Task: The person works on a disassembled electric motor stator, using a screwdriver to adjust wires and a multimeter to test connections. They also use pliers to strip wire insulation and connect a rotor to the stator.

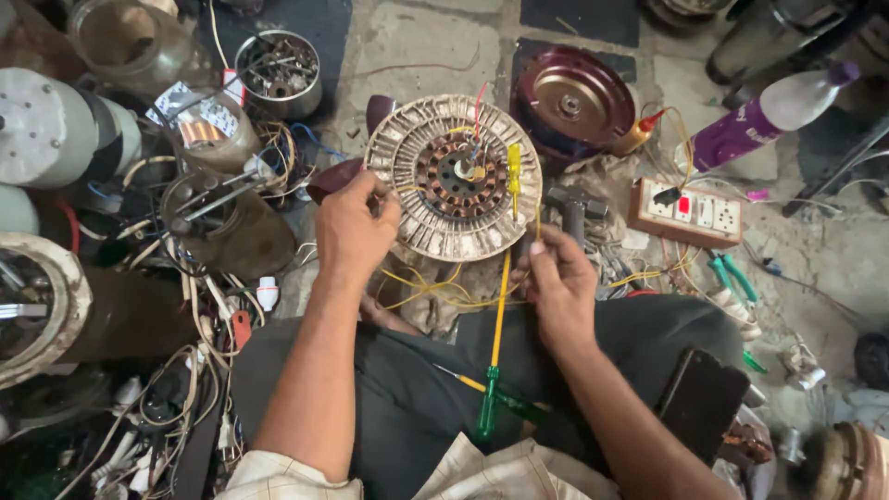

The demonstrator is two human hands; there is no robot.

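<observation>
Crowded floor around our two hands, with little open room.

Our left hand (355, 227) and right hand (556, 278) flank the round copper-wound stator disc (452, 176). Left is blocked by tangled wires and grey metal cans (218, 199); right by a white switch board (687, 211). Bare concrete floor (417, 46) lies open beyond the disc.

Copper-and-silver ringed stator (452, 176), yellow wires (435, 292), maroon cover (572, 100), green-handled screwdriver (494, 375).
</observation>
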